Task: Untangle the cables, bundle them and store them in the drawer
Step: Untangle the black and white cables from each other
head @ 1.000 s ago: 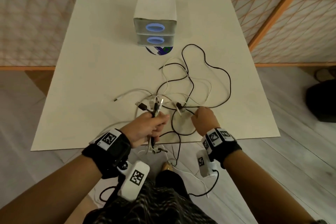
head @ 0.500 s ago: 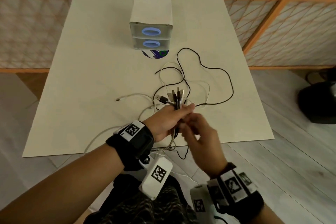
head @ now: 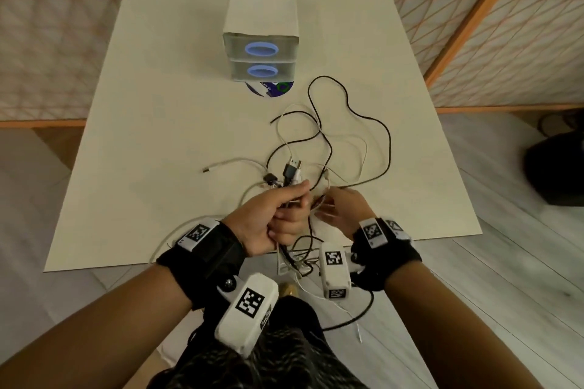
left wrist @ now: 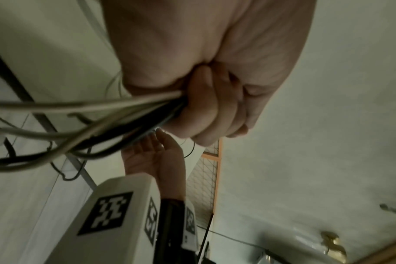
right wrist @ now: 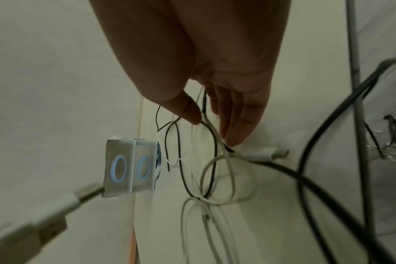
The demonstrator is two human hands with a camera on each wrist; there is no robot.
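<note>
Several black and white cables (head: 347,142) lie tangled on a cream board (head: 158,136). My left hand (head: 284,208) grips a bundle of cable ends in a fist, with USB plugs (head: 292,169) sticking up above it. The left wrist view shows the same fist (left wrist: 210,110) closed round the strands (left wrist: 102,114), which hang off the board's near edge. Just right of it, my right hand (head: 325,202) reaches into the tangle. Its fingers (right wrist: 237,132) are straight, and thin black and white strands run between them and the thumb. The two-drawer unit (head: 260,41) stands at the back, both drawers closed.
A printed disc (head: 271,88) pokes out under the drawer unit. An orange railing with mesh (head: 458,41) runs behind and to the right of the board. A black object (head: 556,167) sits on the floor at right. One white cable end (head: 207,170) lies left of the tangle.
My right hand had brought a cable end to the left hand's bundle; it has now moved back right onto the tangle. The left hand keeps its grip.
</note>
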